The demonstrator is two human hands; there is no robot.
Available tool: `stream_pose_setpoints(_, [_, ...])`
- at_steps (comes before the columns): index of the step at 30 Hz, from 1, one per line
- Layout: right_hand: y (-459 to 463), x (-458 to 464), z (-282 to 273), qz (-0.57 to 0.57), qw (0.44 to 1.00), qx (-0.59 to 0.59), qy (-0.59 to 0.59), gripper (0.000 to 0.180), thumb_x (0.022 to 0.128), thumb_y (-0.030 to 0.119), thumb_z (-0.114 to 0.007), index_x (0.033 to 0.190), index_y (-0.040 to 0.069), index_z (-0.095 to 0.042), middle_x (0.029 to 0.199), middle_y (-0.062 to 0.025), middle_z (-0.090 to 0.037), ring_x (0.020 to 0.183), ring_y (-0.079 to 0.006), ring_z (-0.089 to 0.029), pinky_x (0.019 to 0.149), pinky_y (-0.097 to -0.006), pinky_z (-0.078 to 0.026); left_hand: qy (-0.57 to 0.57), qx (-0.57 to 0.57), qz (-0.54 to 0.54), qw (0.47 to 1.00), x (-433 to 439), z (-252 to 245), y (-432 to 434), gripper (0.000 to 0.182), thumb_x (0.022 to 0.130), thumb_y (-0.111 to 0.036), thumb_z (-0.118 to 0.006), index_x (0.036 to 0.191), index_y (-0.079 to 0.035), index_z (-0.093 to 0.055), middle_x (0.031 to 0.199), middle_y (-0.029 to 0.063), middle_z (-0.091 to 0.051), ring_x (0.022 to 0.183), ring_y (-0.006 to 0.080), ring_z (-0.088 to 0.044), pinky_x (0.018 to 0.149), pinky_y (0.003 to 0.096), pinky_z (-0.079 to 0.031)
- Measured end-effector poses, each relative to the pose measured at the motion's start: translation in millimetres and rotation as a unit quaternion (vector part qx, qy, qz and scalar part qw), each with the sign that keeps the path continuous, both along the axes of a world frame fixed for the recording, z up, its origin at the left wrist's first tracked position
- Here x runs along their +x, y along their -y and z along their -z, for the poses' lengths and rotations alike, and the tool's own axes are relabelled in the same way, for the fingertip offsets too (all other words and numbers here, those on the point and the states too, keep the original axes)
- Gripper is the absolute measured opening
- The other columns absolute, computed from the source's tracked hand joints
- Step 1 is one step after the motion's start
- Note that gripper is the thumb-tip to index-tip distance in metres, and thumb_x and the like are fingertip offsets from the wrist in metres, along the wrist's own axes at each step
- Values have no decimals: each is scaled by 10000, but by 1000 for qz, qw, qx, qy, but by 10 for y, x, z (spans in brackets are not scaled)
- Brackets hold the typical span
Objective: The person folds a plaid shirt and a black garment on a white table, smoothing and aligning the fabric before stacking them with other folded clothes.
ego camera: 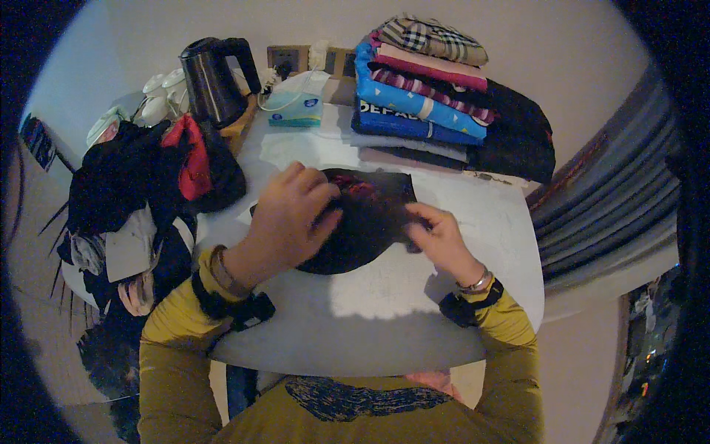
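Observation:
A black piece of clothing [360, 233] with a dark red patch near its top lies on the white table in front of me. It looks folded into a compact shape with a rounded lower edge. Over its left part is my left hand [291, 213], fingers curled and blurred; whether they grip the cloth is hidden. My right hand [441, 236] pinches the right edge of the garment between thumb and fingers.
Beyond the garment, a stack of folded clothes [421, 105] stands against the wall. A tissue pack [294, 109] and an electric kettle [213, 83] are at the back, near wall sockets [288, 58]. Loose clothes [127, 183] heap at the left. A grey curtain [604, 205] hangs right of the table [499, 222].

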State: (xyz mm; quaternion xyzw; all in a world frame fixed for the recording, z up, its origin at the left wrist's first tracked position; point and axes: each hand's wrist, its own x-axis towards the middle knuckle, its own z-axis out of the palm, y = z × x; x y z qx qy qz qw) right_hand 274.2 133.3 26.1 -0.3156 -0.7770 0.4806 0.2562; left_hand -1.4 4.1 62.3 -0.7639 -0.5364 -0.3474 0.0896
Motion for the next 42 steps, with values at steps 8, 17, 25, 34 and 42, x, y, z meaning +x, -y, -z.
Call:
stream_pose_setpoints(8, [-191, -20, 55, 26, 988, -136, -74, 480, 948, 111, -660, 1401, -7, -549, 1147, -48, -689, 1037, -111, -622, 916, -257, -507, -107, -88, 49, 989, 412, 161, 156, 352, 748, -178, -740, 1064, -58, -640, 996, 112, -551, 935, 298, -559, 749, 405, -496])
stream_pose_setpoints(17, [-170, 99, -150, 6, 992, -75, -97, 677, 837, 58, -736, 1465, 119, -491, 1111, -65, -676, 948, -122, -632, 806, -277, -527, -120, -90, 25, 988, 161, 16, 91, 252, 686, -91, -687, 934, -88, -641, 952, 90, -573, 941, 300, -592, 748, 418, -505])
stream_pose_setpoints(25, [-159, 50, -135, -1, 989, -129, -65, 572, 884, 19, -692, 1425, 106, -526, 1170, -44, -647, 997, -119, -630, 872, -275, -522, -51, -139, 92, 985, 154, -68, 177, 243, 710, -136, -750, 925, -75, -657, 948, 111, -589, 898, 318, -613, 727, 433, -539])
stream_pose_setpoints(34, [-260, 53, 25, 51, 995, -61, -60, 583, 924, 24, -667, 1469, 102, -475, 1234, -52, -612, 1046, -133, -610, 930, -283, -509, -196, -171, 32, 965, 341, 86, 264, 254, 773, -172, -722, 989, -57, -655, 972, 129, -608, 907, 315, -626, 722, 425, -543])
stream_pose_setpoints(42, [-165, 94, -171, -65, 997, -4, -52, 654, 858, -16, -726, 1459, 89, -490, 1282, -46, -620, 1103, -149, -605, 963, -275, -500, -209, -205, 76, 953, 169, -97, 244, 216, 756, -137, -711, 956, -62, -681, 939, 98, -629, 897, 314, -637, 724, 417, -551])
